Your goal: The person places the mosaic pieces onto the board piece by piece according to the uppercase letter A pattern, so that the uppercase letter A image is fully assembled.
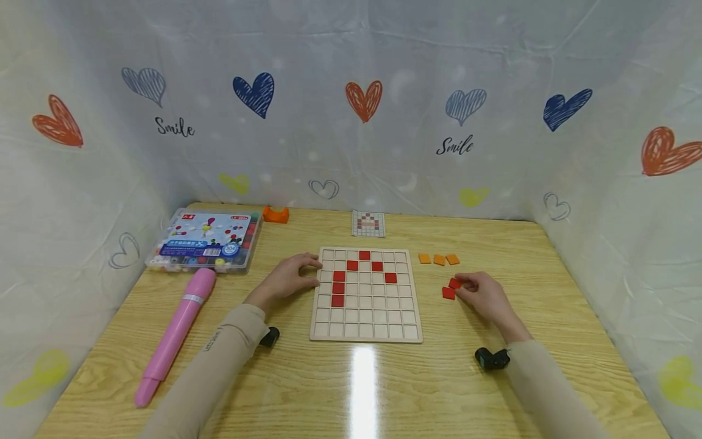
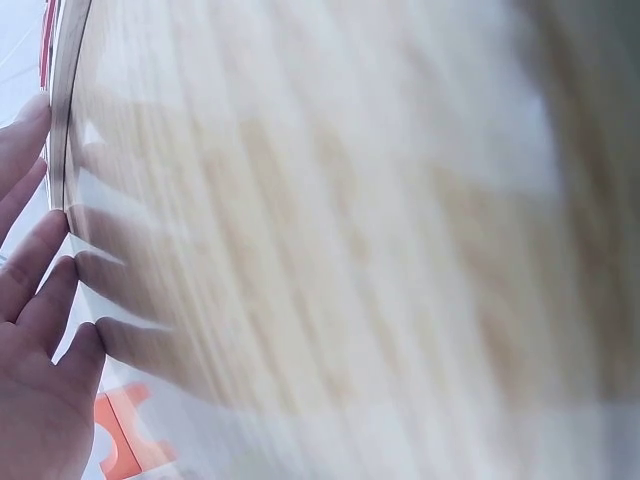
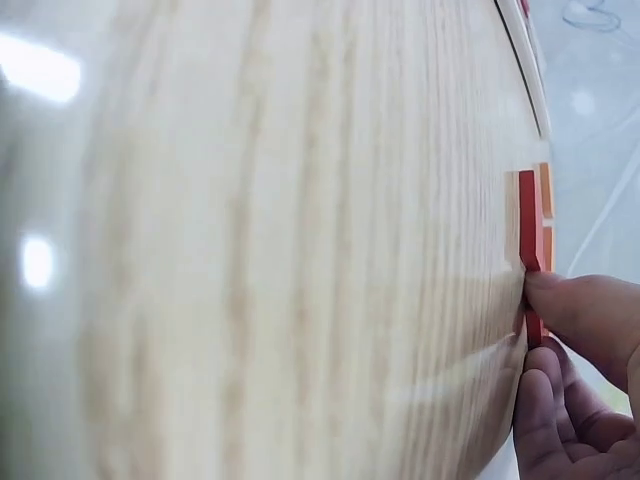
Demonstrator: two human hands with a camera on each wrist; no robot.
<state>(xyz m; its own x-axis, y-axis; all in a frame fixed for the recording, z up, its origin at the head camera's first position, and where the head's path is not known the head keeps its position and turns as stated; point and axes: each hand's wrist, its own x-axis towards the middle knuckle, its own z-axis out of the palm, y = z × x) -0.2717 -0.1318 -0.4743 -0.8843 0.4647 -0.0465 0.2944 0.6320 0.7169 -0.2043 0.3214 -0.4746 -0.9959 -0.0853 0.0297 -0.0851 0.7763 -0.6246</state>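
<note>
A square wooden grid board point(image 1: 380, 317) lies in the middle of the table, with several red tiles point(image 1: 338, 288) set in its cells in an arch-like pattern. My left hand point(image 1: 285, 277) rests at the board's left edge with loosely bent fingers, its fingertips right at the rim in the left wrist view. To the right of the board, my right hand point(image 1: 485, 299) pinches a small red square tile point(image 3: 534, 326) between thumb and fingers, low over the table. A second loose red tile point(image 1: 448, 293) lies right beside it.
Orange tiles point(image 1: 439, 260) lie right of the board. Behind it stands a small pattern card point(image 1: 368, 224). At the left are a clear plastic box point(image 1: 203, 238) of coloured pieces, a pink stick-like object point(image 1: 175, 335) and an orange bracket-shaped piece point(image 1: 276, 214).
</note>
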